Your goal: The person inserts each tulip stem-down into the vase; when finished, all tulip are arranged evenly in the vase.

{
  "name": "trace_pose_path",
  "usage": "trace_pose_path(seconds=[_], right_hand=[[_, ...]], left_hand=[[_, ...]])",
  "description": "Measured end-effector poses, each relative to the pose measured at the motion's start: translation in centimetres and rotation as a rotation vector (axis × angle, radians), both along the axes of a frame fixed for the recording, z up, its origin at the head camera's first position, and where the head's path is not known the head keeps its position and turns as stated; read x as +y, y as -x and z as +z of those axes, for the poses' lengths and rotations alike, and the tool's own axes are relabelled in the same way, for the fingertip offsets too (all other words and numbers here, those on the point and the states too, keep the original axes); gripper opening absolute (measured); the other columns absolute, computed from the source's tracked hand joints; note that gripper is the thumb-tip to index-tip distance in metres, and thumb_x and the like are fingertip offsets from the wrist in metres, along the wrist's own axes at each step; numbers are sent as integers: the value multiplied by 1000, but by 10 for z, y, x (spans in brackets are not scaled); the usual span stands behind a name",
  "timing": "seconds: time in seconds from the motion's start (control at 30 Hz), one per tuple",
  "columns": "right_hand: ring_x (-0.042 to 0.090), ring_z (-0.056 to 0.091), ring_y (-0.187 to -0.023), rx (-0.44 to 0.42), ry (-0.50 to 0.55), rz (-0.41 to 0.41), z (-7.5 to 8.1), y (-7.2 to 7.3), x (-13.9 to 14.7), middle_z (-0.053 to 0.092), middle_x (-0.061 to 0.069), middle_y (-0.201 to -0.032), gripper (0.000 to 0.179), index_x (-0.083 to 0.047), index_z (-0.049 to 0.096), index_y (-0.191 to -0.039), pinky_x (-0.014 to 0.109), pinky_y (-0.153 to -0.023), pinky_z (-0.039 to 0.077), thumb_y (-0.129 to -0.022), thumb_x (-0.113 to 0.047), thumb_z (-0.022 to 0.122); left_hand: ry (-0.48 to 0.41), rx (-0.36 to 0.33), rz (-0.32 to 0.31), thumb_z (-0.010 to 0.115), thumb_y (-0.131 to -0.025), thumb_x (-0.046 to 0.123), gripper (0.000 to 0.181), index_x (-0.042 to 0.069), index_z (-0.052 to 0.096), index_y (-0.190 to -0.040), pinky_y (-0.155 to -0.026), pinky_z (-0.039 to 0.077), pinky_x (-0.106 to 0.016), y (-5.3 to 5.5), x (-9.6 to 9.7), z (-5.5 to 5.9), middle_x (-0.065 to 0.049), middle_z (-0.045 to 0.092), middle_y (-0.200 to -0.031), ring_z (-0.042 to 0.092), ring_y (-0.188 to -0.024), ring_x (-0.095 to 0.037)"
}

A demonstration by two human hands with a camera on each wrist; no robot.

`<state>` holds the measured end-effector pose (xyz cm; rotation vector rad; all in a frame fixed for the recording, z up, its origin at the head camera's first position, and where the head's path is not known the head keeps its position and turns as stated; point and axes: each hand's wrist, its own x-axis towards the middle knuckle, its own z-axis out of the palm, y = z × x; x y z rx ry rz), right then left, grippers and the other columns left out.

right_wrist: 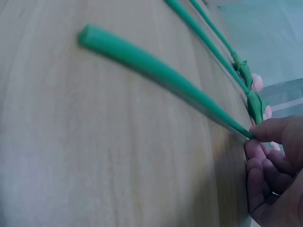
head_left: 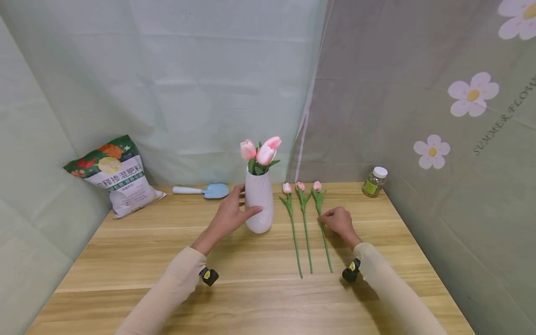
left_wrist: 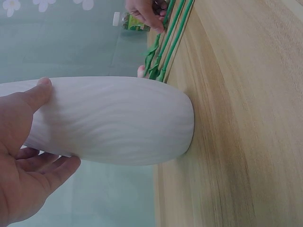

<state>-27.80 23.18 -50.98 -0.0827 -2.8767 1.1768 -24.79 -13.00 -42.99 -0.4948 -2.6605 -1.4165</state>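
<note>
The left hand (head_left: 229,213) was wrapped part-way round the white vase (head_left: 260,193), which stood upright with pink blooms (head_left: 266,155) above its rim. Three loose tulips (head_left: 303,202) lay right of the vase; the right hand (head_left: 340,221) pinched the stem of the outermost tulip (head_left: 318,200), farthest from the vase, between thumb and finger. The step in hand looked like picking up that tulip while steadying the vase. The next move seemed to call for lifting it without disturbing the two nearer the vase.
</note>
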Motion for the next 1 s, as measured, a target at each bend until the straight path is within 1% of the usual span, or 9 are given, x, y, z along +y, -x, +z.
trace_pose_path(seconds=[0.13,0.23,0.3,0.43,0.53,0.67,0.77,0.93,1.0], right_hand=[[13,57,-62,-45,42,-25,2,-1,1,75,5,-76,22,-2,81,-86,24,-52,41,-88,-24,79],[12,58,-61,-62,78,-47,4,-3,3,75,5,-75,22,-2,80,-90,24,-52,43,-88,-23,78],[13,60,-63,-52,98,-62,6,-5,4,74,5,-76,22,-1,80,-91,24,-54,46,-89,-23,77],[18,65,-74,6,104,-91,16,-8,5,76,7,-80,24,-1,81,-94,27,-64,50,-90,-25,75],[22,67,-84,30,113,-108,25,-10,6,77,9,-88,26,-2,81,-97,30,-71,52,-92,-26,74],[26,71,-90,42,143,-112,34,-12,7,78,12,-97,29,-2,80,-101,30,-74,55,-94,-29,72],[26,72,-89,55,181,-105,39,-14,8,77,13,-100,30,-3,79,-105,29,-73,56,-96,-30,72],[18,69,-85,72,253,-114,47,-18,8,77,10,-100,30,-3,78,-109,25,-71,55,-97,-29,72],[15,68,-84,70,293,-120,50,-19,8,77,9,-100,31,-4,78,-111,25,-71,56,-97,-30,72]], left_hand=[[4,0,0,79,-90,45,86,2,37,-151,-105,54,-48,0,0,0,-17,49,-147,52,-135,-34],[2,10,-2,79,-90,44,85,1,37,-151,-104,54,-49,-1,1,1,-18,49,-147,52,-134,-35],[-3,16,-3,79,-90,43,85,0,37,-150,-104,54,-49,-1,1,1,-18,50,-147,52,-134,-36],[-14,24,-6,79,-90,42,85,-1,37,-150,-104,54,-51,-2,0,2,-19,50,-146,52,-134,-37],[-16,27,-11,79,-90,42,85,-1,37,-150,-104,54,-52,-1,0,2,-20,50,-146,52,-133,-38],[-13,21,-7,79,-90,41,84,0,38,-150,-104,54,-51,-1,0,1,-18,50,-146,52,-133,-36],[-4,28,-7,80,-90,40,83,0,38,-150,-104,54,-49,-1,0,1,-18,50,-146,53,-133,-36],[14,42,-10,80,-90,39,83,0,37,-150,-103,55,-48,-1,0,1,-19,51,-145,53,-132,-37],[12,38,-8,80,-90,40,83,0,38,-150,-104,55,-49,-1,0,1,-19,51,-145,53,-132,-37]])
